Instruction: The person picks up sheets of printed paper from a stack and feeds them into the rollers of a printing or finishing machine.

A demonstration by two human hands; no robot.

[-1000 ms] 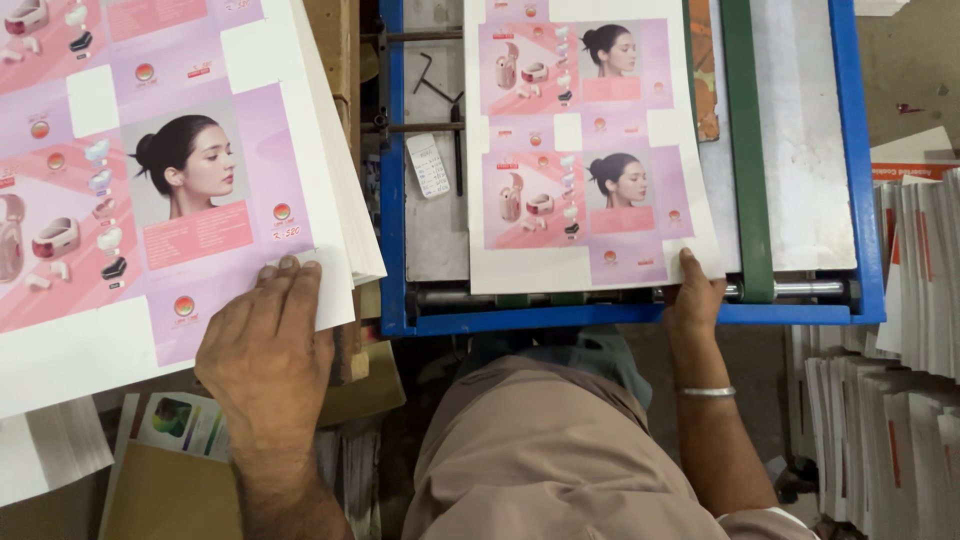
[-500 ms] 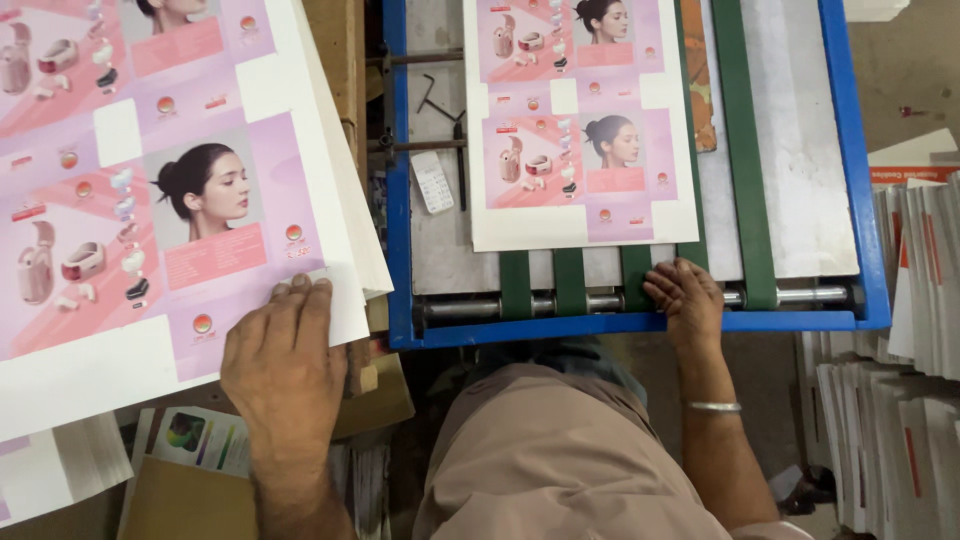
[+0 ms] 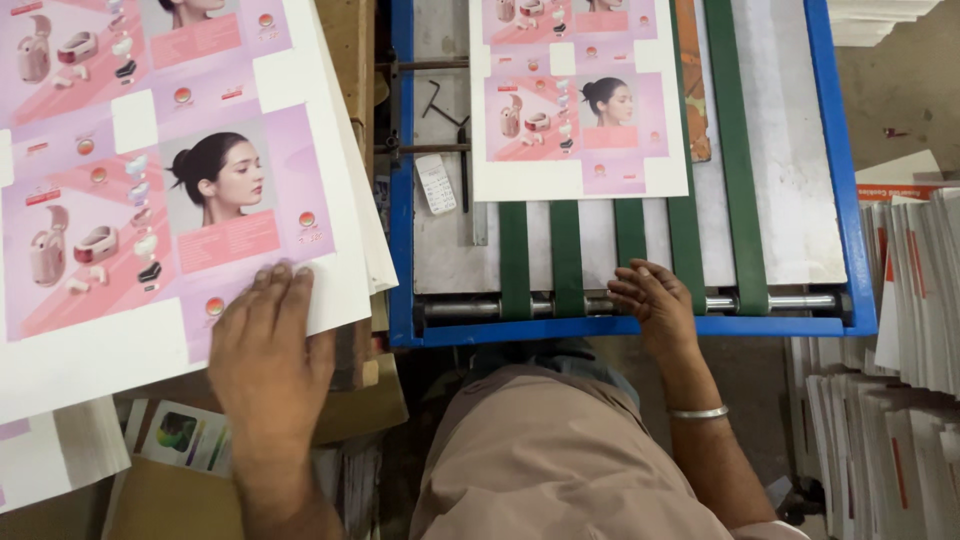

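Observation:
My left hand (image 3: 268,350) lies flat on the near edge of a stack of pink printed sheets (image 3: 150,190) at the left, fingers spread on the top sheet. My right hand (image 3: 650,298) rests with curled fingers on the front roller of a blue-framed feeder table (image 3: 620,328), holding nothing. One printed sheet (image 3: 578,100) lies on the green belts (image 3: 565,260) farther up the table, apart from my right hand.
A small white remote-like device (image 3: 435,183) and a hex key (image 3: 437,105) lie on the metal bed. Stacks of white sheets (image 3: 900,320) stand on edge at the right. Cardboard and printed cards (image 3: 180,435) sit under the left stack.
The sheet on the belts has travelled away from me up the table. My right hand let go of it and stays at the front roller. My left hand has stayed on the stack.

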